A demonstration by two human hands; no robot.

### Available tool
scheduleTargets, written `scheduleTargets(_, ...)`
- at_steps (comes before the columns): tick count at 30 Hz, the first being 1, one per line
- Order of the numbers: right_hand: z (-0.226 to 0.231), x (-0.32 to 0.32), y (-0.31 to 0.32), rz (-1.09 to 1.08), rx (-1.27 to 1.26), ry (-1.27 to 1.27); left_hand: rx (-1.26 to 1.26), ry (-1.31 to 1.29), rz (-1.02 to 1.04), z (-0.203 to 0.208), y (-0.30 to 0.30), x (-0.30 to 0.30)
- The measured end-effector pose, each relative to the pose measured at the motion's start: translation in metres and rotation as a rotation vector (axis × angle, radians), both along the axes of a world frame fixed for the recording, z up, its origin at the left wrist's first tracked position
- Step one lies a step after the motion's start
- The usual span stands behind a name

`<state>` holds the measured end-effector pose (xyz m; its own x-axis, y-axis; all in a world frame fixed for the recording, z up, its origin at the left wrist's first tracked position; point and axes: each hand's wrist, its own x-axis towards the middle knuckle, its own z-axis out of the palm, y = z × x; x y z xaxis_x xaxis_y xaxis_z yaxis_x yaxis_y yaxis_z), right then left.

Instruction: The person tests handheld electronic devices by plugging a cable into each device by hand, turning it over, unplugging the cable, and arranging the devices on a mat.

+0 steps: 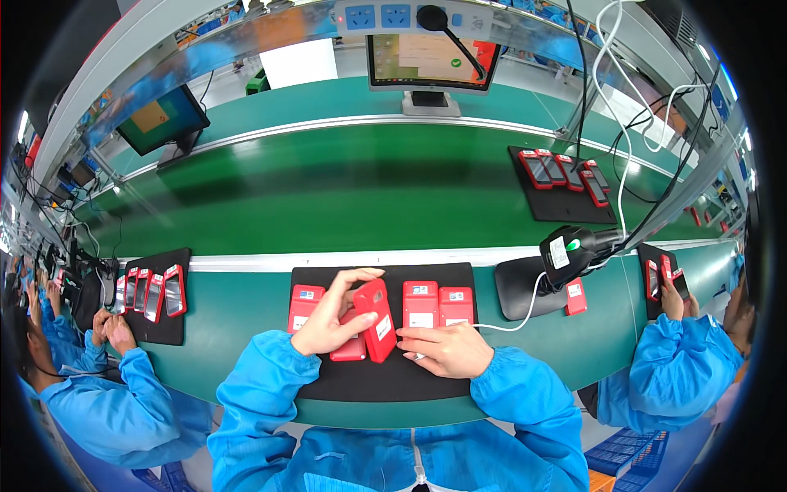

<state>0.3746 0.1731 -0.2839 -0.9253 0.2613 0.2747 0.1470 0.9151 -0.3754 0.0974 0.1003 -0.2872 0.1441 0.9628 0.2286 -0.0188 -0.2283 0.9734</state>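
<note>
Tilted up over the black mat [373,389], a red phone-like handheld device [378,326] shows its back with a white label. My left hand [338,316] grips it between thumb and fingers. Another red device [350,350] lies partly hidden under it. Close to the held device's right edge is my right hand [443,350], its fingers closed around a small white piece. A white cable [507,330] runs up to this hand, and its end is hidden there. Face down on the mat lie more red devices: one [304,302] at left, two [420,303] at right.
A black barcode scanner [566,252] on its stand and one red device [576,297] are to the right. Behind runs a green conveyor belt [328,197], with several devices on a black mat [566,205]. Co-workers [115,402] sit on both sides; a monitor [430,61] stands beyond.
</note>
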Motion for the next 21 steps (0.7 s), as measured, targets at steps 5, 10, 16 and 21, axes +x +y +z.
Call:
scheduleTargets(5, -0.005, -0.001, -0.002, -0.018, 0.024, 0.038, -0.035, 0.114, -0.078, 0.005, 0.007, 0.009)
scheduleTargets(10, -0.003, -0.002, -0.003, -0.001, -0.011, 0.072, -0.053, 0.33, 0.003, 0.017, 0.011, 0.011)
scheduleTargets(16, 0.002, 0.0, -0.005, 0.008, -0.035, 0.081, 0.087, 0.707, 0.195, 0.007, 0.014, 0.008)
scheduleTargets(21, 0.0, 0.0, -0.004, 0.01, -0.029, 0.119, 0.221, 0.969, 0.235, 0.003, 0.017, 0.006)
